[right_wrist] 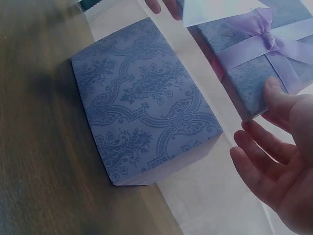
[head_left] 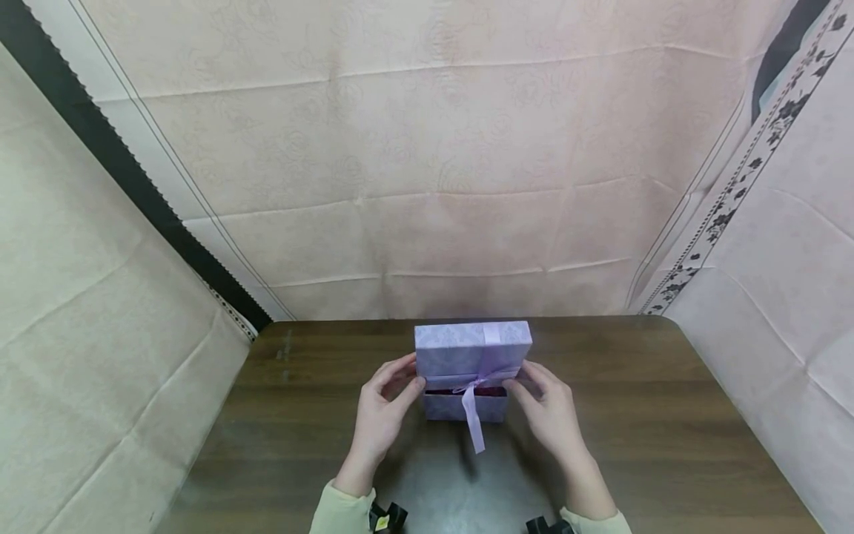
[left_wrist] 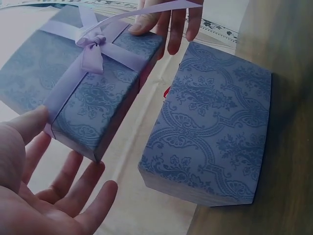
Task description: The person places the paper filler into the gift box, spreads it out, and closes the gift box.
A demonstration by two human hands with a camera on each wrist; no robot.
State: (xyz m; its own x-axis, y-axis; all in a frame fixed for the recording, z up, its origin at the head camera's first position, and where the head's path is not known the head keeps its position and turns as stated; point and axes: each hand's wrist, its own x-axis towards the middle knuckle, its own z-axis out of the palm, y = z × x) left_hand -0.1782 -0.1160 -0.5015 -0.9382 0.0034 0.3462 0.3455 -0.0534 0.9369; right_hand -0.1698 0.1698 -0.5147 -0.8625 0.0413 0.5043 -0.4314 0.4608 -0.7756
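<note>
A purple patterned gift-box lid (head_left: 448, 357), tied with a lilac ribbon bow (left_wrist: 93, 46), is held up over the box base (head_left: 442, 407). My left hand (head_left: 382, 408) pinches the lid's left end between thumb and fingers. At the opposite end, my right hand (head_left: 552, 409) grips it the same way, thumb on the ribbon side in the right wrist view. A gap separates lid and base, and something dark red shows there. The base (right_wrist: 146, 103) stands on the table, untouched by either hand. One ribbon tail (head_left: 472, 419) hangs in front of it.
The brown wooden table (head_left: 287, 445) has its far edge just behind the box. Pale cloth (head_left: 467, 148) hangs beyond it, with more cloth along the left and right sides. Black wrist devices (head_left: 388, 518) sit at both cuffs.
</note>
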